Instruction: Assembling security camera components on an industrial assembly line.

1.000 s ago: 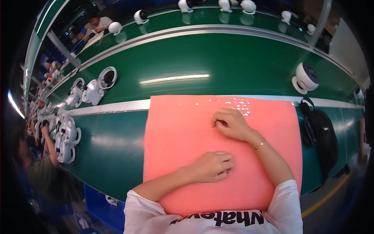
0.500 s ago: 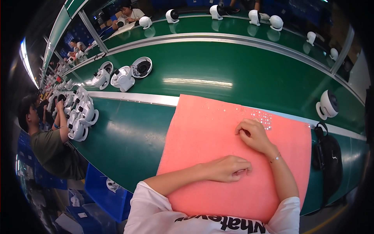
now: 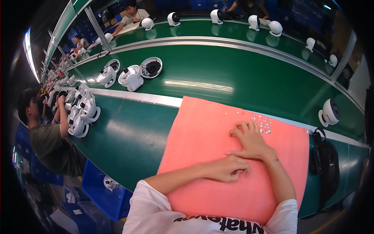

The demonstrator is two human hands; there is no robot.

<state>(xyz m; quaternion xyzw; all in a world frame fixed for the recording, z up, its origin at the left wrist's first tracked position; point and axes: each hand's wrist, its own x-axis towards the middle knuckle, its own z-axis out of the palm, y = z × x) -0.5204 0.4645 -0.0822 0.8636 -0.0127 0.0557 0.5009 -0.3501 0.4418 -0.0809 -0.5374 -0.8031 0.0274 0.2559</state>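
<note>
Fingers (image 3: 244, 125) of the right hand (image 3: 252, 142) spread loosely, knuckles bent, thumb held well out to the side; nothing visible in their hold. Palm faces down over the pink cloth (image 3: 194, 146). Left hand (image 3: 228, 167) lies just below that thumb, fingers curled in a slack half-fist; palm side out of sight, so cannot tell whether it has hold of anything.

Cloth lies on the green worktop (image 3: 132, 130), in front of the wearer, far edge reaching the pale metal strip (image 3: 156, 98). On its upper right, a block of small shiny dots (image 3: 264, 124) in rows, just beside the right fingertips; a few more glints straggle leftward along the top. Too small from here to tell whether the dots sit loose or on a clear backing.

Handling, judged by eye: cloth looks soft, light and limp, with a matte nap that should grip skin well; likely to ruck under a dragging palm. Best taken flat by two corners, the free left edge being easiest. Dots look light, hard and slick; a fingertip pinch at the rim of one seems surest, a sweep likely to scatter any loose ones.

Black bag (image 3: 331, 167) rests right of the cloth; white rounded device (image 3: 330, 112) stands beyond it.
</note>
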